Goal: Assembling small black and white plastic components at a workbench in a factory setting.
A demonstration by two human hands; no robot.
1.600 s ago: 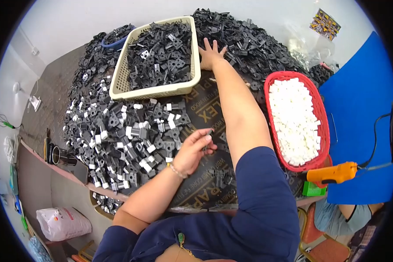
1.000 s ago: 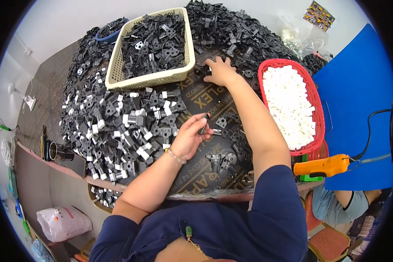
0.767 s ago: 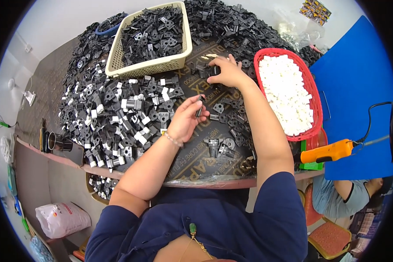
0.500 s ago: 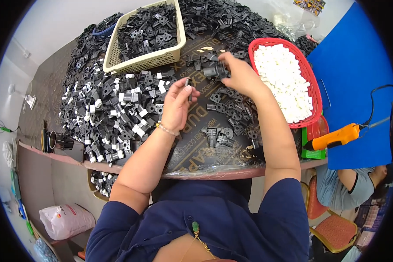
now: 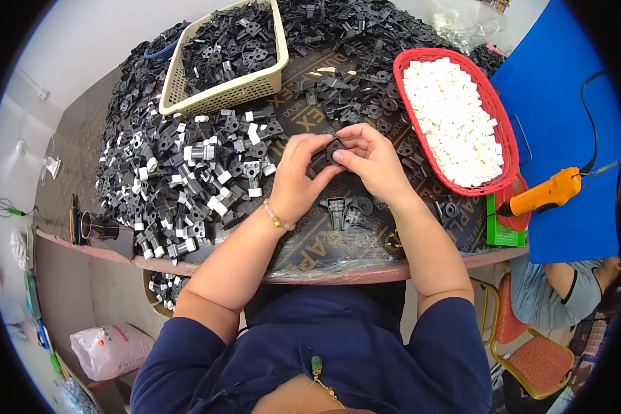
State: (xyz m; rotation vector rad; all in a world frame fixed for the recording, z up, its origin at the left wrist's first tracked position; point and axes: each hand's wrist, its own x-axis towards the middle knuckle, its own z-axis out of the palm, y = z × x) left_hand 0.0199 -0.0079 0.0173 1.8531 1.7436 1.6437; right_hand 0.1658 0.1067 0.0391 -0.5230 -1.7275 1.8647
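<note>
Over the middle of the dark table my left hand (image 5: 301, 168) and my right hand (image 5: 372, 160) meet around a black plastic part (image 5: 334, 150). Fingers of both are closed on it and hide much of its shape. Just below them two loose black parts (image 5: 345, 212) lie on the table. To the left spreads a heap of black parts with white caps (image 5: 193, 172), close to my left hand. Beyond my hands lies a scatter of plain black parts (image 5: 352, 93).
A cream plastic basket (image 5: 222, 101) full of black parts stands at the far left. At the right sit a red basket (image 5: 455, 188) of small white pieces and an orange electric screwdriver (image 5: 545, 192) by a blue panel (image 5: 566, 124). Another person (image 5: 548, 293) sits at the right.
My right hand has come back toward me from the far scatter of black parts. It now joins my left hand, which has shifted slightly right and nearer, at one black part.
</note>
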